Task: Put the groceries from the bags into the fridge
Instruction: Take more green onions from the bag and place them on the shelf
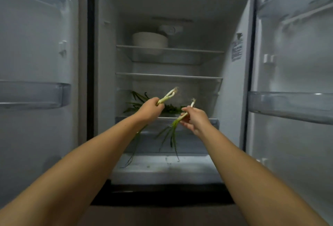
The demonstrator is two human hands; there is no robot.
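Head view: the left hand (150, 109) curls its grip round a few spring onions (168, 96), white roots up. Just right, the right hand (195, 119) pinches one spring onion (175, 123). Beyond both grips, more greens (137, 102) lie on the fridge (234, 81) shelf.

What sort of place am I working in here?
Most likely a home kitchen: you face an open fridge with glass shelves, stacked bowls on the top shelf, and spring onions in each hand.
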